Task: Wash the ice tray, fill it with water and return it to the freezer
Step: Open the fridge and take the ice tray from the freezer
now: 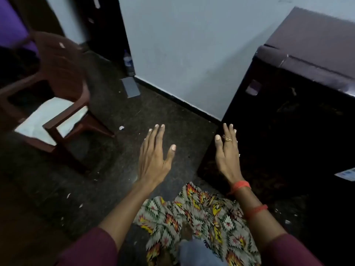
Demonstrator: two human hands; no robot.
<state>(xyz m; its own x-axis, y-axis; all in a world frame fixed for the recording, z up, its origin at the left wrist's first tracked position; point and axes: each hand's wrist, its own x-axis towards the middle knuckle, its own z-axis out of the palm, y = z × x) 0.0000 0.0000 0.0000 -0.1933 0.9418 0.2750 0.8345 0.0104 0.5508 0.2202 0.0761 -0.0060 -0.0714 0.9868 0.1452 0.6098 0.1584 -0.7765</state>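
Observation:
A dark fridge (288, 121) with a purplish top stands at the right against the pale wall. My left hand (153, 160) is stretched out flat over the dark floor, fingers straight, holding nothing. My right hand (227, 156), with a ring and red wrist threads, is also flat with straight fingers, just in front of the fridge's left side; I cannot tell whether it touches it. No ice tray is in view.
A brown plastic chair (63, 89) with a white cloth on its seat stands at the left. A grey flat object (131, 87) lies on the floor by the wall corner, with a plastic bottle (128, 62) behind it. Small scraps dot the dark floor (115, 179).

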